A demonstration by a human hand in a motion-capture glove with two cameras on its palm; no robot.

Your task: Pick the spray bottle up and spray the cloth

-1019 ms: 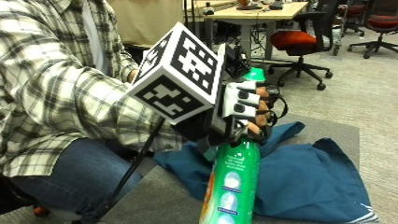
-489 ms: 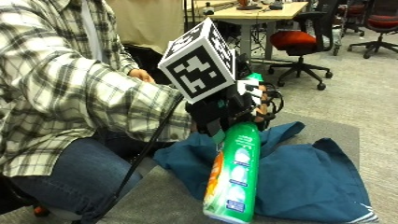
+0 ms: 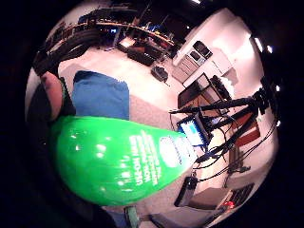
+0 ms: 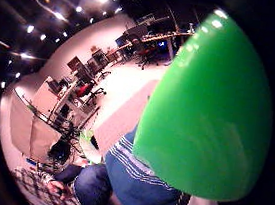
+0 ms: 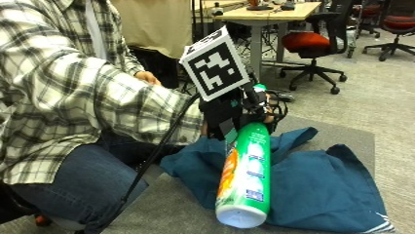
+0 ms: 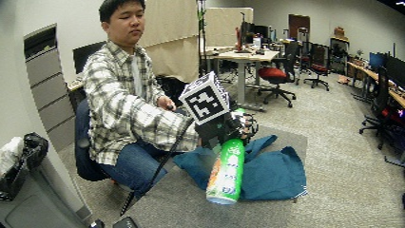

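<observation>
Spray bottle (image 5: pixel 245 178) gripped at its top by gloved right hand (image 5: pixel 241 108), body hanging tilted below grip, over blue cloth (image 5: pixel 321 185).

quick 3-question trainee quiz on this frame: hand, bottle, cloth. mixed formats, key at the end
1. True or false: the spray bottle is lying flat on the blue cloth.
2. Which of the hands grips the bottle near its top? A) the bare one B) the gloved right hand C) neither
3. Fill in: the bottle's body is mainly ____ in colour.

Key: 1 false, it is held up over the cloth, base tilted toward the outside camera. 2 B. 3 green.
</observation>
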